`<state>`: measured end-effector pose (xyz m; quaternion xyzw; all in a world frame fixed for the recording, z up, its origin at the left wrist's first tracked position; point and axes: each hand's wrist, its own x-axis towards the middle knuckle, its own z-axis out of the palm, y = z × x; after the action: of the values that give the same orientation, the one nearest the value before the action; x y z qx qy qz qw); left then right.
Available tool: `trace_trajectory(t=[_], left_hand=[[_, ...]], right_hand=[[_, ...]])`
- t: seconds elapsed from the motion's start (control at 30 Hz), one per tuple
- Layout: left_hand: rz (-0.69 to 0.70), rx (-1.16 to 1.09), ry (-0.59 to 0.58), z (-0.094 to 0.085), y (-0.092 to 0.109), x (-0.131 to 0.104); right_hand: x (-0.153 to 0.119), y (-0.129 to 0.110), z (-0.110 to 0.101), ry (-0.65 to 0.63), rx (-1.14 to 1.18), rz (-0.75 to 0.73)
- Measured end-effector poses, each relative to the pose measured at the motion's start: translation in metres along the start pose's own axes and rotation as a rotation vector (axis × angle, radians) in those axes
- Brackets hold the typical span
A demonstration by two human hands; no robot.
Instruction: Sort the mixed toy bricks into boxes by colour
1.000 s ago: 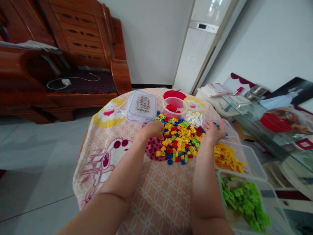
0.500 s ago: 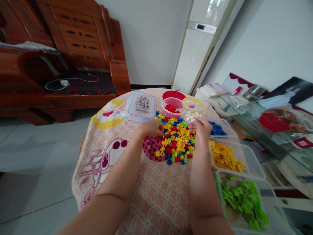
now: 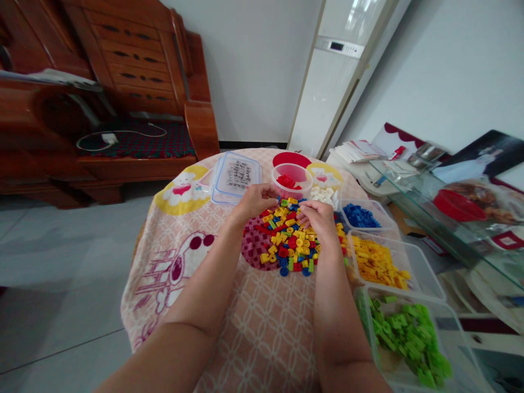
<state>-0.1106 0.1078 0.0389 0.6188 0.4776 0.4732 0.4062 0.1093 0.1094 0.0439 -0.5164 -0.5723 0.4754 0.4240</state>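
Note:
A pile of mixed yellow, red, blue and green toy bricks [image 3: 301,240] lies on the patterned tablecloth [image 3: 262,327]. My left hand [image 3: 258,202] is over the pile's upper left edge, its fingers bent together; what they pinch, if anything, is too small to make out. Over the upper right part of the pile, my right hand [image 3: 317,215] has thumb and forefinger close together, with anything between them hidden. Just beyond the hands stand a round tub [image 3: 291,177] with red bricks and a heap of white bricks [image 3: 324,195].
Along the right are clear boxes of blue bricks [image 3: 361,215], yellow bricks [image 3: 379,262] and green bricks [image 3: 413,338]. Stacked lids [image 3: 237,177] lie at the back left. A glass shelf [image 3: 450,234] stands beyond the boxes; a wooden bench [image 3: 135,65] is at the far left.
My left hand has moved up and slightly away over the pile. My right hand has shifted left, toward my left hand, uncovering bricks at the pile's right side.

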Motion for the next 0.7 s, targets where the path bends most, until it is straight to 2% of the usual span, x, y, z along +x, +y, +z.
trace_trajectory(t=[0.07,0.2,0.33,0.53,0.7], left_hand=[[0.005,-0.082,0.045,0.005,-0.004,0.003],[0.000,-0.097,0.041,0.007,-0.008,0.004],[0.056,-0.084,0.032,0.012,-0.006,0.003],[0.128,-0.062,-0.054,0.037,-0.002,0.005],[0.197,0.051,0.011,0.054,0.000,0.004]], right_hand=[[-0.001,0.000,0.003,-0.001,-0.024,0.008],[-0.001,0.000,0.003,0.014,-0.044,0.021],[-0.002,-0.001,0.002,-0.007,-0.031,-0.022],[-0.003,0.000,0.011,-0.109,0.055,-0.059],[0.001,0.004,0.009,-0.025,0.140,-0.026]])
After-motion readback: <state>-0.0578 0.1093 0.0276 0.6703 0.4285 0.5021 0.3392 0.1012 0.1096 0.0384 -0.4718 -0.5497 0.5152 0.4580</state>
